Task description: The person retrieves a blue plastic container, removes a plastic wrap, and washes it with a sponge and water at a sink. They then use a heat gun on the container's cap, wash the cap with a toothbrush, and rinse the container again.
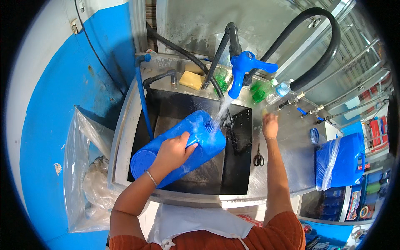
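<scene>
Blue water jug (179,148) tilts under the tap (243,68), gripped by the left hand (173,152), filling up; the open right hand (270,125) should shut the tap.

A wall (62,96) painted bright blue below and white above curved along the left side. Against it hung a clear plastic bag (87,166) with crumpled waste inside. A stainless steel counter (287,166) ran across the middle, its splashback (196,21) streaked and spotted with water. To the right stood steel shelving (358,62) with slatted racks, and beneath it a blue container wrapped in clear film (339,160). Bright, even light fell over the metal, leaving pale glints on the wet counter surface
</scene>
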A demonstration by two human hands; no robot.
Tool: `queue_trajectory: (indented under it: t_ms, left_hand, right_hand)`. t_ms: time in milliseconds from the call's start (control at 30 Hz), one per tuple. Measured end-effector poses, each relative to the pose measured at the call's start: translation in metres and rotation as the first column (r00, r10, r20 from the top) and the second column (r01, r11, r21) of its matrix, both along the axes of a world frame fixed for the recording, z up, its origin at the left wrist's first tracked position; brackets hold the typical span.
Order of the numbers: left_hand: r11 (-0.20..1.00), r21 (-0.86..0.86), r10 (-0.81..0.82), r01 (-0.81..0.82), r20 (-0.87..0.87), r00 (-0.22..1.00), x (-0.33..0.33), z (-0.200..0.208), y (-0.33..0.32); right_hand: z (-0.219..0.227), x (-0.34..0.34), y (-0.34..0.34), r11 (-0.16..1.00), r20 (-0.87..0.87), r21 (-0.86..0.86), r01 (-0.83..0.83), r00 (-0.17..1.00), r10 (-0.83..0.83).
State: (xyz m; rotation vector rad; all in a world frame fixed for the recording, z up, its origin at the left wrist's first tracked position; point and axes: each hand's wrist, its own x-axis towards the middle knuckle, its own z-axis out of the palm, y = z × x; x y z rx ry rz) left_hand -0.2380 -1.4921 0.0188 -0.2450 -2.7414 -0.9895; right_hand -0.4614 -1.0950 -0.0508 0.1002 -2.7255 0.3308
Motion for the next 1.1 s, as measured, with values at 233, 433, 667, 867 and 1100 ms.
queue_trajectory:
  t_ms: [233, 433, 667, 867, 1100]
  left_hand:
    - [0.999, -0.033, -0.015, 0.014, -0.034, 0.999, 0.015, -0.002, 0.009]
    - [0.999, -0.021, 0.044, -0.045, -0.020, 0.999, 0.016, -0.011, -0.007]
    - [0.998, -0.024, 0.054, -0.054, -0.029, 0.998, 0.013, -0.011, -0.010]
    - [0.998, -0.051, 0.020, -0.019, 0.024, 1.000, 0.015, -0.008, -0.011]
    - [0.996, -0.080, 0.027, -0.025, 0.023, 0.999, 0.005, -0.004, -0.011]
  right_hand:
    - [0.090, 0.072, -0.132, 0.891, 0.165, -0.284, -0.354, 0.897, 0.409]
    - [0.126, 0.129, -0.232, 0.774, 0.395, 0.135, -0.618, 0.750, 0.530]
    - [0.119, 0.103, -0.211, 0.639, 0.344, -0.045, -0.768, 0.589, 0.731]
    - [0.133, 0.106, -0.205, 0.399, 0.393, -0.214, -0.892, 0.295, 0.871]
    - [0.151, 0.094, -0.206, 0.503, 0.422, -0.291, -0.814, 0.363, 0.831]
